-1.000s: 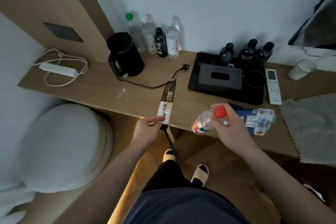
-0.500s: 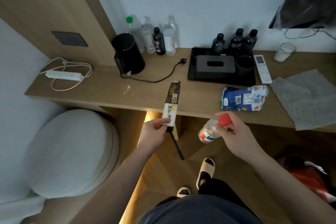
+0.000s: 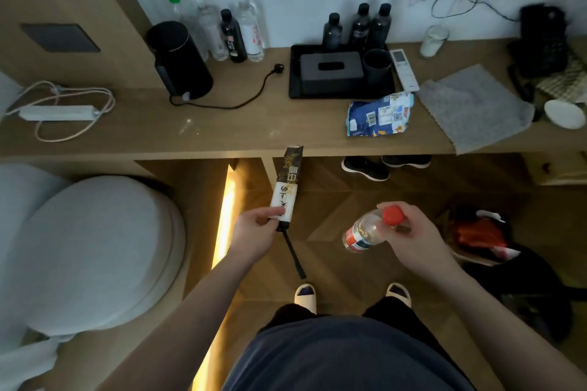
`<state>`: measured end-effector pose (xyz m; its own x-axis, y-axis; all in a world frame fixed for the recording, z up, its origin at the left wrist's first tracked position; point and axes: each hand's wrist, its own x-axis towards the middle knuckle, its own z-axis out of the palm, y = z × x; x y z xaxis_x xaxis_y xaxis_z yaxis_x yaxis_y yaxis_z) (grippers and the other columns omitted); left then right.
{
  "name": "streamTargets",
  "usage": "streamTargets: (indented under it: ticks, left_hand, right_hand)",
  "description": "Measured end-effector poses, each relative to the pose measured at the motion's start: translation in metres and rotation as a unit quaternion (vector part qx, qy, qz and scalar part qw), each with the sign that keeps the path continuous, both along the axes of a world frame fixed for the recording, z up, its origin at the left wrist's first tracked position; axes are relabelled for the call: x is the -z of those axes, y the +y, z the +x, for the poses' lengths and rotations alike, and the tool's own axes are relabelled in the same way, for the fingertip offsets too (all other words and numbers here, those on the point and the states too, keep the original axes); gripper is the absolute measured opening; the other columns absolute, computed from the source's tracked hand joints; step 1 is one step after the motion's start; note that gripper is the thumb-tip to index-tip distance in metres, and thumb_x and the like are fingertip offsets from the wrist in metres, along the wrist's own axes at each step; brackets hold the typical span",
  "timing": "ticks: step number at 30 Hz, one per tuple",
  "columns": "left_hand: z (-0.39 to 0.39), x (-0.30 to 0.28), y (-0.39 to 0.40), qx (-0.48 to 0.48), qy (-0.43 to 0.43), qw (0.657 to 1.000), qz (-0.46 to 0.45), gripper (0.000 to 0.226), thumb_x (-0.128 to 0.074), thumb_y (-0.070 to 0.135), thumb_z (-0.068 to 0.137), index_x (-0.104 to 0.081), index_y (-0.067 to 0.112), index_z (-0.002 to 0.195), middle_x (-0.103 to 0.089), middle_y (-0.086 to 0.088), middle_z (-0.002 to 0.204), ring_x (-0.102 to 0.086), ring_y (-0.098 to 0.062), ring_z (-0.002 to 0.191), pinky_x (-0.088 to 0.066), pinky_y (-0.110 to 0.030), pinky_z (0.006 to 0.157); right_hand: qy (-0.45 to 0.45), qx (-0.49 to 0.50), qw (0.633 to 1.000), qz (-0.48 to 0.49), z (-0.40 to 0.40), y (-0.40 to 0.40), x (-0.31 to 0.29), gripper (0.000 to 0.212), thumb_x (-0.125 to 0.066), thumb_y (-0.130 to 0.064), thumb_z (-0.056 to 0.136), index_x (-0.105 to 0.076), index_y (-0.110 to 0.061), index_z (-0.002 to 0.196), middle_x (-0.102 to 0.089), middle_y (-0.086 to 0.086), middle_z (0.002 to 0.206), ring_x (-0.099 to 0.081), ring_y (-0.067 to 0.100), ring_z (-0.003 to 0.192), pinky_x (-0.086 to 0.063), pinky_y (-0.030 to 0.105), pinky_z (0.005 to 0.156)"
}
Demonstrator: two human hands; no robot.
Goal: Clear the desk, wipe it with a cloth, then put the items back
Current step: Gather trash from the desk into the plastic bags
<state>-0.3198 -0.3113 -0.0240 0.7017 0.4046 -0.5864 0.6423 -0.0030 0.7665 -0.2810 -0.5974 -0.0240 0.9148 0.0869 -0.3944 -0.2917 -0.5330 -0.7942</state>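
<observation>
Desk (image 3: 222, 133) of pale brown wood grain runs flat across my view, its front edge well ahead of both my hands. My left hand (image 3: 254, 233) pinches a long, slim packet (image 3: 287, 184) near its lower end, thumb on the white paper label; the upper part is glossy black with gold print, and a thin black strip hangs from the bottom. My right hand (image 3: 409, 236) curls round the neck of a clear plastic bottle (image 3: 365, 232) with a round red cap and a red-and-white label, tilted down to the left. Both things hang over the chevron wood floor, clear of the desk.

On the desk a matte black cylindrical kettle (image 3: 179, 62) stands at the back with its cord trailing. A black rectangular tray (image 3: 293, 73) holds a box-shaped tissue holder. A crinkled blue snack bag (image 3: 379, 114) lies just beside a grey, nubbly cloth (image 3: 476, 108) that overhangs the front edge. A white power strip (image 3: 57, 113) lies at the left among looped cable.
</observation>
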Motion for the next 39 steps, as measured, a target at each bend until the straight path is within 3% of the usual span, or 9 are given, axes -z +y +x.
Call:
streamTargets:
  ticks: [10,12,15,19,23,26,29,34,39]
  left_hand:
    - [0.023,0.005,-0.13,0.131,0.007,0.99,0.047,0.026,-0.057,0.018,0.104,-0.075,0.032,0.117,-0.057,-0.006,0.147,-0.054,-0.002,0.083,-0.041,-0.004,0.046]
    - [0.026,0.009,-0.169,0.17,0.007,0.983,0.066,0.026,-0.057,0.017,0.104,-0.075,0.031,0.117,-0.057,-0.005,0.147,-0.056,-0.003,0.088,-0.041,-0.004,0.046]
    - [0.029,0.019,-0.228,0.21,0.015,0.974,0.083,0.025,-0.057,0.018,0.104,-0.075,0.032,0.116,-0.058,-0.004,0.146,-0.061,-0.011,0.109,-0.047,-0.008,0.051]
    - [0.032,0.027,-0.302,0.191,0.021,0.977,0.089,0.026,-0.059,0.021,0.102,-0.077,0.037,0.112,-0.063,-0.002,0.139,-0.071,-0.014,0.083,-0.064,-0.033,0.071]
    - [0.03,0.026,-0.359,0.211,0.049,0.972,0.094,0.029,-0.058,0.02,0.101,-0.077,0.038,0.113,-0.063,0.0,0.138,-0.063,-0.006,0.069,-0.055,-0.017,0.053]
    - [0.034,0.031,-0.381,0.233,0.06,0.966,0.095,0.03,-0.057,0.018,0.1,-0.077,0.037,0.113,-0.062,-0.001,0.14,-0.067,-0.008,0.079,-0.049,-0.013,0.052]
    - [0.051,0.038,-0.385,0.241,0.086,0.961,0.102,0.031,-0.056,0.018,0.101,-0.076,0.035,0.117,-0.061,-0.004,0.139,-0.065,-0.01,0.071,-0.045,-0.014,0.046]
    - [0.095,0.07,-0.378,0.302,0.102,0.938,0.135,0.031,-0.055,0.018,0.103,-0.075,0.034,0.12,-0.06,-0.003,0.143,-0.06,-0.005,0.075,-0.055,-0.019,0.061]
    - [0.132,0.115,-0.388,0.388,0.126,0.899,0.16,0.038,-0.051,0.011,0.1,-0.075,0.031,0.12,-0.062,-0.002,0.14,-0.069,-0.017,0.088,-0.061,-0.03,0.07]
  right_hand:
    - [-0.024,0.046,0.998,-0.044,-0.036,-0.137,0.015,0.035,-0.076,-0.026,0.091,-0.065,-0.031,0.124,-0.057,-0.005,0.123,-0.056,0.002,0.104,-0.041,0.013,0.078]
    - [-0.021,0.057,0.997,-0.051,-0.043,-0.181,0.018,0.035,-0.076,-0.027,0.091,-0.064,-0.033,0.122,-0.055,-0.006,0.123,-0.055,0.001,0.102,-0.046,0.018,0.082]
    - [-0.013,0.096,0.994,-0.055,-0.051,-0.243,0.029,0.036,-0.077,-0.028,0.09,-0.063,-0.038,0.121,-0.055,-0.005,0.127,-0.059,0.012,0.111,-0.055,0.041,0.097]
    - [-0.017,0.1,0.991,-0.088,-0.049,-0.313,0.047,0.033,-0.074,-0.038,0.085,-0.066,-0.039,0.118,-0.058,-0.005,0.124,-0.061,0.015,0.11,-0.055,0.048,0.099]
    - [0.006,0.098,0.989,-0.114,-0.044,-0.361,0.059,0.033,-0.073,-0.033,0.085,-0.065,-0.034,0.117,-0.057,0.001,0.123,-0.061,0.019,0.108,-0.053,0.048,0.1]
    - [0.023,0.121,0.985,-0.121,-0.035,-0.383,0.062,0.031,-0.074,-0.027,0.085,-0.065,-0.034,0.114,-0.053,-0.001,0.122,-0.059,0.018,0.106,-0.052,0.044,0.097]
    - [0.045,0.135,0.983,-0.117,-0.021,-0.395,0.073,0.03,-0.075,-0.031,0.082,-0.064,-0.035,0.109,-0.056,0.001,0.118,-0.061,0.016,0.095,-0.056,0.045,0.09]
    - [0.086,0.17,0.973,-0.127,0.002,-0.402,0.093,0.029,-0.075,-0.022,0.085,-0.062,-0.026,0.111,-0.05,0.005,0.117,-0.055,0.012,0.085,-0.047,0.037,0.083]
    - [0.108,0.203,0.965,-0.126,0.028,-0.416,0.137,0.029,-0.074,-0.019,0.084,-0.064,-0.025,0.11,-0.054,0.005,0.118,-0.057,0.01,0.083,-0.048,0.038,0.079]
